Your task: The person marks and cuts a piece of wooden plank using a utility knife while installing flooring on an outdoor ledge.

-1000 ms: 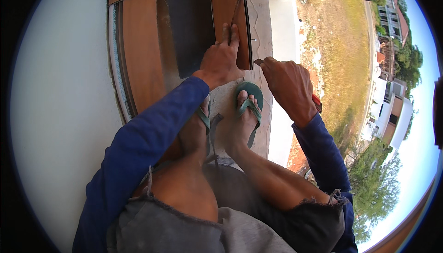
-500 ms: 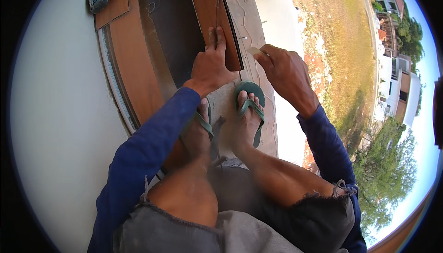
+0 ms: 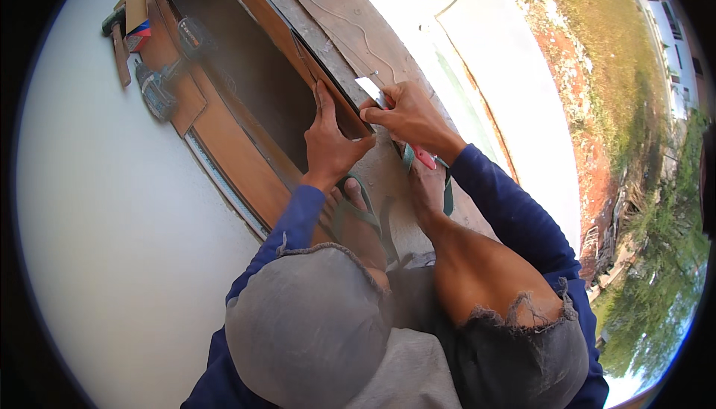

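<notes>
My left hand [image 3: 328,140] presses flat against the end of a dark wooden window sash [image 3: 298,58], fingers pointing up along its edge. Just to its right, my right hand [image 3: 409,116] is closed around a thin tool with a red handle [image 3: 425,158] and a pale flat blade [image 3: 368,86]. The blade tip sits at the sash's end corner. Both forearms wear blue sleeves. My feet in green flip-flops [image 3: 356,211] stand on the concrete ledge [image 3: 335,6] right under the hands.
A cordless drill [image 3: 158,89], a hammer [image 3: 118,42] and a small box [image 3: 139,19] lie on the brown wooden frame [image 3: 224,140] at upper left. A white wall [image 3: 112,222] fills the left. Right of the ledge the ground drops far away to soil, grass and buildings.
The view has tilted so more of the frame and the tools on it show. My right hand has come in beside the left, bringing the blade to the sash end.
</notes>
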`<state>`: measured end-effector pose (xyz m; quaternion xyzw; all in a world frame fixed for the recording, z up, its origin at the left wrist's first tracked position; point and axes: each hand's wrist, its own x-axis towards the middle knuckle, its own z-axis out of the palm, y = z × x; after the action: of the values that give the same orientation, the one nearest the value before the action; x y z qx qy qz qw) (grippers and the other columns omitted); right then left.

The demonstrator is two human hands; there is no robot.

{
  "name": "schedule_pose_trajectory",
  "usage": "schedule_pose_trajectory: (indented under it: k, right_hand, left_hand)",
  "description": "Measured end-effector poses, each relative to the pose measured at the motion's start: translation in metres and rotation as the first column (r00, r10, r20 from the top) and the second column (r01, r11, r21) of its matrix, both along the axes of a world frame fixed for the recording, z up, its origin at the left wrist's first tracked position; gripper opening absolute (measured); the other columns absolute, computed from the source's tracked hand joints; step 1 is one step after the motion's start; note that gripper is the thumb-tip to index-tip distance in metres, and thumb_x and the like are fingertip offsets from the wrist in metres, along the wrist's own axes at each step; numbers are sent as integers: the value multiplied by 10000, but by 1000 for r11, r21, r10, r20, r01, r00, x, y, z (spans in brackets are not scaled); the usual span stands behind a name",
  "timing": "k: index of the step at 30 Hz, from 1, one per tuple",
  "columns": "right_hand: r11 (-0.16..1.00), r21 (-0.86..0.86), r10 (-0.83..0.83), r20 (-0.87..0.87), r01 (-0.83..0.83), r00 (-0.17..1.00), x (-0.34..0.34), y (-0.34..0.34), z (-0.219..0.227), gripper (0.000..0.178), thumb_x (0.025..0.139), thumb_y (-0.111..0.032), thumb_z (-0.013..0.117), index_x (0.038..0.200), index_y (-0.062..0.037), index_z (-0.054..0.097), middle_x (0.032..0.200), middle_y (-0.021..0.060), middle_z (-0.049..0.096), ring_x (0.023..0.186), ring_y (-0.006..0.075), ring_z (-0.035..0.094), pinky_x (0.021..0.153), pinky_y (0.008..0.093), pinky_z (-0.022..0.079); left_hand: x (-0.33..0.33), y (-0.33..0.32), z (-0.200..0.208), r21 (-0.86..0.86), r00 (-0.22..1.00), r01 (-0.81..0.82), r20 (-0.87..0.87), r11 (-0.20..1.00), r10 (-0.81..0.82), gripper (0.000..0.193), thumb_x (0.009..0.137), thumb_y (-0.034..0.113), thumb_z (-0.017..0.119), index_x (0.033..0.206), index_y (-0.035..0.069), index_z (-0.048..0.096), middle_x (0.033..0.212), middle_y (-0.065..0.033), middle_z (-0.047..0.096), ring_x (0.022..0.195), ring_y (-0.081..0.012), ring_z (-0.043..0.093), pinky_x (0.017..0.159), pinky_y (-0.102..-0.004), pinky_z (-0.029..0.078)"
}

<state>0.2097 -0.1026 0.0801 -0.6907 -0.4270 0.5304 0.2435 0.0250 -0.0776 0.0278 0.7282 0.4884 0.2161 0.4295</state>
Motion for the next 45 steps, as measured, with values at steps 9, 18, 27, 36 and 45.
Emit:
schedule_pose_trajectory:
  k: [9, 18, 27, 36, 45]
  right_hand:
    - [993, -66, -107, -257, 93, 961, 5, -8, -18, 249, 874, -228, 743, 923, 15, 734, 653, 5, 606, 558, 62, 542, 517, 242, 425]
    - [988, -77, -152, -431, 132, 889, 4, -7, -20, 185, 858, -152, 741, 869, 32, 718, 704, 21, 658, 652, 70, 602, 624, 226, 477]
    - [989, -132, -113, -398, 65, 910, 9, -1, -17, 257, 847, -235, 770, 929, 4, 722, 689, 30, 650, 629, 80, 581, 601, 266, 469]
    - [998, 4, 68, -161, -68, 985, 35, 87, 26, 370, 1057, -311, 435, 1042, 15, 610, 694, 80, 607, 571, 135, 574, 519, 284, 456]
    - [822, 348, 278, 448, -452, 850, 10, 198, 7, 268, 1021, -224, 472, 991, 17, 585, 696, 152, 656, 562, 268, 673, 528, 370, 511]
  left_hand:
    - [-26, 27, 0, -158, 973, -135, 166, 978, 161, 778, 820, 299, 846, 1396, -22, 432, 1233, -180, 633, 1106, -239, 650, 952, -370, 543]
    - [0, 118, 36, -482, 869, -317, 196, 817, 454, 303, 999, 299, 642, 1097, 16, 594, 926, -47, 647, 830, -108, 635, 776, -287, 555]
    - [3, 133, 17, -299, 905, -366, 105, 881, 412, 177, 1007, 199, 585, 949, 34, 617, 810, 3, 596, 764, -79, 537, 705, -265, 458]
    - [25, 117, 18, -186, 833, -523, 92, 832, 545, 223, 1009, 216, 562, 984, -2, 599, 784, -67, 611, 731, -138, 569, 700, -324, 474]
    - [47, 98, 30, -185, 816, -537, 135, 823, 562, 545, 793, 278, 802, 1144, -7, 499, 938, -168, 629, 860, -267, 635, 795, -386, 504]
